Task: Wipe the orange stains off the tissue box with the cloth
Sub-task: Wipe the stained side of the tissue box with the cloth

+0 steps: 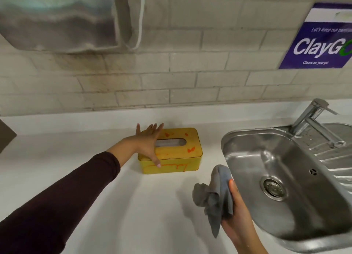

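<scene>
A yellow tissue box (182,151) with orange stains on its lid and front face stands on the white counter near the tiled wall. My left hand (149,141) lies over the box's left end, fingers spread and straight, the thumb reaching down its front. Nearer to me and to the right, my right hand (236,212) grips a crumpled grey cloth (215,194) above the counter, just left of the sink. The cloth is apart from the box.
A stainless steel sink (247,139) with a tap (312,118) fills the right side. The white counter (85,145) spreads left and toward me. A metal dispenser (62,19) hangs on the tiled wall upper left; a blue sign (320,44) is upper right.
</scene>
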Demonstrator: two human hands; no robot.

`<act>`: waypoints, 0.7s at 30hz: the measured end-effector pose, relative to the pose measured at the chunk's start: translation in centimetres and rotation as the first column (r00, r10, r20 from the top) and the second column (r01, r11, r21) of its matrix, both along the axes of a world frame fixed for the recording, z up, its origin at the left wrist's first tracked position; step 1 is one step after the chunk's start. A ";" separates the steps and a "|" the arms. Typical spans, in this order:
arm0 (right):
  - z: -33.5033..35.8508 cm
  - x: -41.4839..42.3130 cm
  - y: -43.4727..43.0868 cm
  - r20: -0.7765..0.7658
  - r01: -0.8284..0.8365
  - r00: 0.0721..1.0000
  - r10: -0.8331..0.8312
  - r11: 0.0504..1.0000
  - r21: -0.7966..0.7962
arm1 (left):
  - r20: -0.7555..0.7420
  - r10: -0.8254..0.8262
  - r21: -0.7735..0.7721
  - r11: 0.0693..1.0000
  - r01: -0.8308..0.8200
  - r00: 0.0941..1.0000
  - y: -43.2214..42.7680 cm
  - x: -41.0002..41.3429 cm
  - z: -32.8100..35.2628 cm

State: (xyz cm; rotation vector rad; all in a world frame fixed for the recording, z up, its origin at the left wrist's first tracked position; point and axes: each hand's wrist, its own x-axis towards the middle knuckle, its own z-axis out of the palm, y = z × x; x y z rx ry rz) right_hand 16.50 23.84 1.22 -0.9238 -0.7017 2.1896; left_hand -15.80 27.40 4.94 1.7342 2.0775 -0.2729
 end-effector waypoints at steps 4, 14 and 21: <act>-0.5 0.6 -0.1 -0.046 0.025 0.999 -0.028 0.997 -0.068 | -0.010 -0.033 -0.015 0.999 0.033 0.999 0.6 0.0 0.2; -1.2 2.7 -1.5 0.048 0.122 0.991 -0.128 0.985 0.118 | 0.115 0.109 0.093 0.988 -0.120 0.987 -0.2 0.7 0.7; -1.6 6.5 -3.2 0.217 0.147 0.954 -0.205 0.955 0.257 | 0.417 0.284 -0.211 0.954 -0.212 0.863 -7.4 3.0 2.4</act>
